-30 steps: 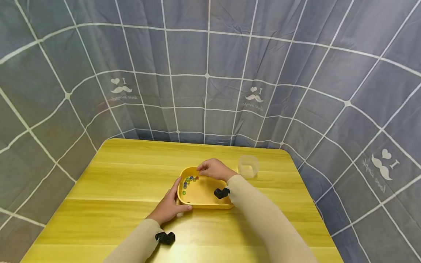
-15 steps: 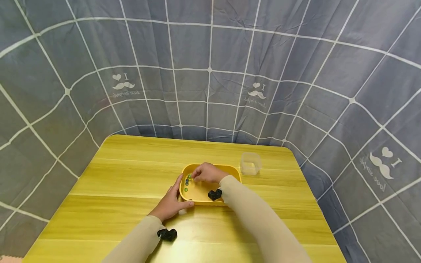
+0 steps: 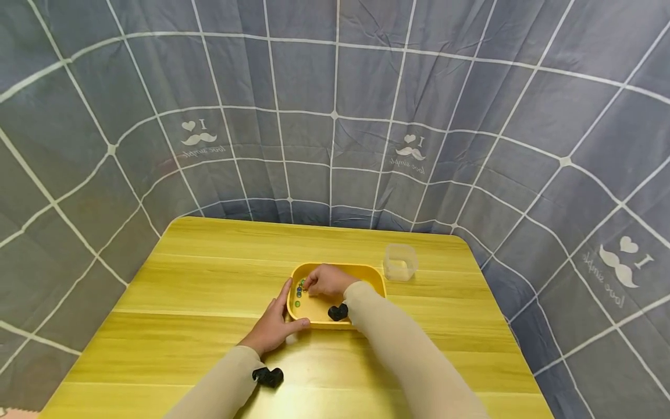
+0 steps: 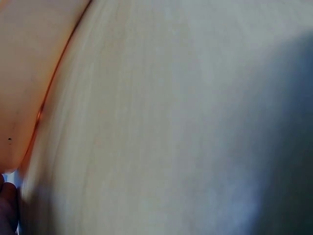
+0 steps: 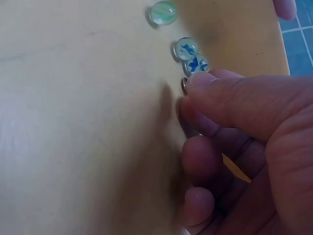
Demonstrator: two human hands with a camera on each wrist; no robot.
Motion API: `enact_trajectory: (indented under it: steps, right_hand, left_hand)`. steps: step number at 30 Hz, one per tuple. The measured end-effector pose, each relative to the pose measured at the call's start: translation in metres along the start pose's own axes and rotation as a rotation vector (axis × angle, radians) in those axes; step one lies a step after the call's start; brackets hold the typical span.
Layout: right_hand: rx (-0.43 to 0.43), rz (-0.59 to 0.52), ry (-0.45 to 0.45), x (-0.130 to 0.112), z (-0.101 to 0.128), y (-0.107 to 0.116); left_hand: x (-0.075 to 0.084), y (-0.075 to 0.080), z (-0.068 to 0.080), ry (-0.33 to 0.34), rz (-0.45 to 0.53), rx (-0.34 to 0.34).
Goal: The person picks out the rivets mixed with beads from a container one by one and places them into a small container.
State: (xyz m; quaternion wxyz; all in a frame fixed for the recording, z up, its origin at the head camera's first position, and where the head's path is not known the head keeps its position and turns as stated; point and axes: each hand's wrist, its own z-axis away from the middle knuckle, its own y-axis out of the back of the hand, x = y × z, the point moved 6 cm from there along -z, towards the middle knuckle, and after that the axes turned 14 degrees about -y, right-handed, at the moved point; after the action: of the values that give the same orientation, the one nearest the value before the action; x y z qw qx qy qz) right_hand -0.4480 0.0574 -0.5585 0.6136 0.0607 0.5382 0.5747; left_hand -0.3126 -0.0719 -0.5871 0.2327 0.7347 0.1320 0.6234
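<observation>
A yellow tray [image 3: 373, 273] sits mid-table with several glass marbles [image 3: 299, 289] at its left end. My left hand [image 3: 280, 317] braces the tray's near left corner, fingers straight along the left wall and thumb along the front edge. My right hand [image 3: 317, 283] reaches into the tray at the marbles. In the right wrist view its curled thumb and fingers [image 5: 205, 81] close on a marble [image 5: 185, 84] that is mostly hidden. A green marble [image 5: 163, 12] and two blue ones [image 5: 186, 49] lie just beyond. The left wrist view is a blur of tray wall [image 4: 29, 73] and table.
A clear plastic cup [image 3: 400, 262] stands on the yellow wooden table [image 3: 209, 273] just right of the tray. A grey checked cloth [image 3: 335, 116] hangs close round the table's back and sides. Bare tabletop lies to the left and near the front.
My right hand has dropped from the tray's far rim down onto the marbles at the left end. The left hand stays at the tray's corner.
</observation>
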Motion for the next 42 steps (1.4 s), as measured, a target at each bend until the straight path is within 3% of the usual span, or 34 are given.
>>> enact_trajectory:
  steps: [21,42]
  right_hand:
    - [0.065,-0.112,0.007,0.005,-0.011,-0.002]
    - [0.112,0.06,0.048,0.001,-0.009,-0.006]
  left_hand:
    - [0.001,0.003,-0.007,0.001,0.005,0.003]
    - [0.002,0.001,-0.006,-0.006,-0.004,0.021]
